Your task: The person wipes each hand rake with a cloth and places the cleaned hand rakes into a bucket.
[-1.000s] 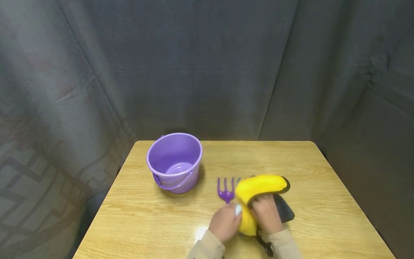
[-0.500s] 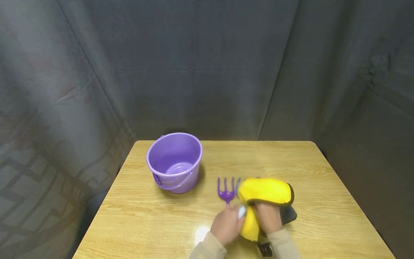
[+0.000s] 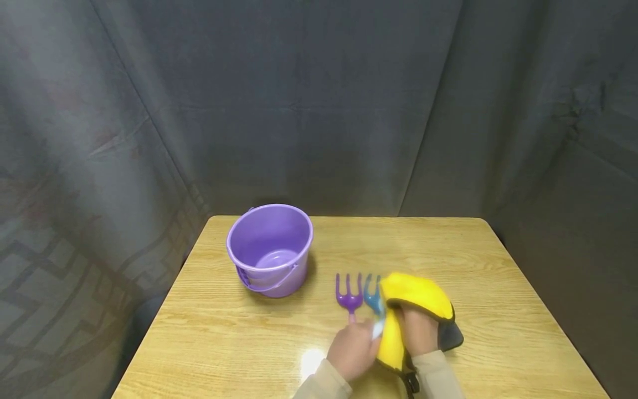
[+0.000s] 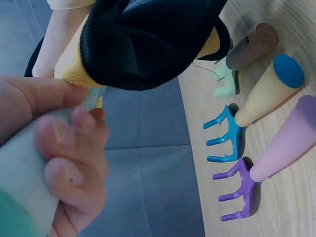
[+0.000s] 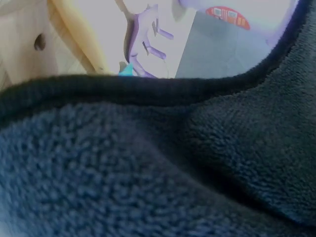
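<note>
Grey curtain [image 3: 299,111] behind wooden desk [image 3: 224,343]. Left hand [image 3: 354,350] grips pale handle [image 4: 24,163]; yellow cloth [image 3: 417,292] beside it, draped over right hand [image 3: 421,333], fingers hidden, can't tell grip. Purple fork [image 3: 350,301], blue fork [image 3: 372,299] just ahead; purple bucket [image 3: 269,235] farther left.

- Left sleeve [image 3: 323,382]: plain beige fabric, bottom centre of frame.
- Right sleeve [image 3: 437,373]: matching beige fabric, right of bottom centre.
- Left hand [image 4: 74,148]: ungloved, short fingernails.
</note>
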{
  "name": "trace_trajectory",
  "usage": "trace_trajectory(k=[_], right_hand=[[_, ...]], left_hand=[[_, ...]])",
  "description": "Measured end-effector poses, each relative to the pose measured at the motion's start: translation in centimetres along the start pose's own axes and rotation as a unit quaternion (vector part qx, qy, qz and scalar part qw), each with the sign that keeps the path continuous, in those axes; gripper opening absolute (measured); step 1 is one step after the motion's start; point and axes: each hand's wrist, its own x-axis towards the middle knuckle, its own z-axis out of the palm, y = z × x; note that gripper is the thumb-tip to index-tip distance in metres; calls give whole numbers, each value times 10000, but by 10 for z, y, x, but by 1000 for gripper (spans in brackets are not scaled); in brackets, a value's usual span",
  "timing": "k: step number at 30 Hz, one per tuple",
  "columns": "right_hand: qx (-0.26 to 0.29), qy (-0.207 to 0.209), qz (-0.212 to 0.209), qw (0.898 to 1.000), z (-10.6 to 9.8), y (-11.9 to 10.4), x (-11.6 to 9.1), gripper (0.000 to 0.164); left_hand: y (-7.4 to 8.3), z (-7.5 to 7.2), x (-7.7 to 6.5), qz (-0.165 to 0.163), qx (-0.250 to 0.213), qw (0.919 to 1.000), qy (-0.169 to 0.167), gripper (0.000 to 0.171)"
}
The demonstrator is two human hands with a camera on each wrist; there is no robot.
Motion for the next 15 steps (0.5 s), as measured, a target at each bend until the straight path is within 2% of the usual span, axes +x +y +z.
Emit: trace_trajectory(k=[6, 11, 15], right_hand=[[-78, 480, -115, 9987, 5, 7, -1, 19], [-167, 826, -320, 9959, 8, 13, -4, 18], [-65, 1107, -315, 9933, 8, 14, -5, 19]], left_hand=[[2, 2, 0, 55, 163, 9997, -146, 15], [3, 2, 2, 162, 199, 9995, -160, 18], [3, 3, 2, 280, 249, 9992, -130, 19]])
